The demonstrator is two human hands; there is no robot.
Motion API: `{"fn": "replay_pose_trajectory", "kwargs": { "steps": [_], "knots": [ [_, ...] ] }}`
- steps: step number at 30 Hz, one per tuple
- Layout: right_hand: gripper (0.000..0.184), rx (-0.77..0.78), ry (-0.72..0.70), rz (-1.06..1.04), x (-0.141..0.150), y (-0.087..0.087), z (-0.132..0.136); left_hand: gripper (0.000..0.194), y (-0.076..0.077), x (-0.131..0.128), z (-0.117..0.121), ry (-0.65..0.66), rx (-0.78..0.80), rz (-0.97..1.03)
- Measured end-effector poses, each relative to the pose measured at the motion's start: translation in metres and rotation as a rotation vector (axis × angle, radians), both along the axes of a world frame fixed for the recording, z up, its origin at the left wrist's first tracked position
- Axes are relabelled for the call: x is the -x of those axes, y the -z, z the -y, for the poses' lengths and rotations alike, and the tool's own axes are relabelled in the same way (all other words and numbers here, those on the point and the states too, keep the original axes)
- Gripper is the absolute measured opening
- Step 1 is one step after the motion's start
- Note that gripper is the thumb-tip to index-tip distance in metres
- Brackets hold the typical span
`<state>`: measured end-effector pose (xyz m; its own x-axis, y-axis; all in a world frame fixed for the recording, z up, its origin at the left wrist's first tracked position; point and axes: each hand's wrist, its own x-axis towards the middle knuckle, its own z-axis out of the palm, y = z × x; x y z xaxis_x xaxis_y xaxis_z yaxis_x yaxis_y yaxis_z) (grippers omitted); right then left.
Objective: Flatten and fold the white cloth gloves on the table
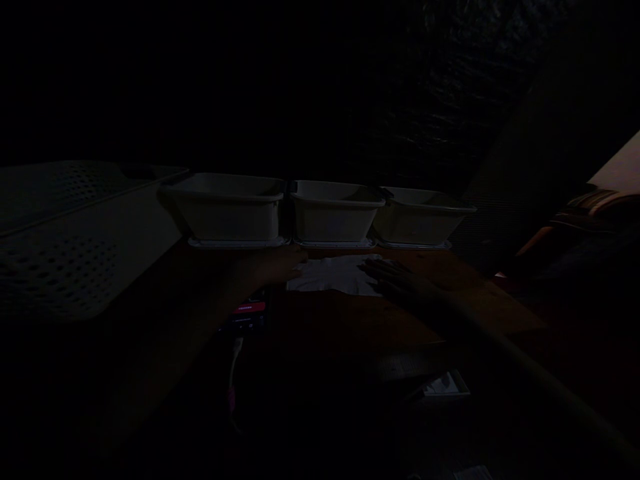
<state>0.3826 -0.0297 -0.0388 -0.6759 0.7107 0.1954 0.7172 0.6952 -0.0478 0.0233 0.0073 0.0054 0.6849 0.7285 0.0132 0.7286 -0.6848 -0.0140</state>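
The scene is very dark. A small white cloth (334, 275) lies flat on a brown table (350, 320), just in front of three white bins. My left hand (280, 265) rests on the cloth's left edge, fingers stretched out. My right hand (395, 280) lies flat on the cloth's right edge, fingers spread. Neither hand grips anything that I can make out.
Three white plastic bins stand in a row at the table's far edge: left (227, 208), middle (333, 212), right (420, 217). A perforated white basket (65, 233) sits at the left. A small red and black object (247, 315) lies near my left forearm. A white item (443, 387) lies at the near edge.
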Motion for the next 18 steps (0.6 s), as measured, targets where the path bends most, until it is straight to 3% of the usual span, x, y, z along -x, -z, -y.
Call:
{"fn": "replay_pose_trajectory", "kwargs": {
  "steps": [10,18],
  "knots": [
    [0.053,-0.048,0.016,0.031,-0.002,0.007,-0.002,0.032,0.0,0.001,-0.001,0.008,-0.025,-0.003],
    [0.056,-0.024,0.008,0.089,0.007,-0.009,-0.009,0.035,-0.003,0.0,0.001,0.011,0.044,0.067]
  ]
}}
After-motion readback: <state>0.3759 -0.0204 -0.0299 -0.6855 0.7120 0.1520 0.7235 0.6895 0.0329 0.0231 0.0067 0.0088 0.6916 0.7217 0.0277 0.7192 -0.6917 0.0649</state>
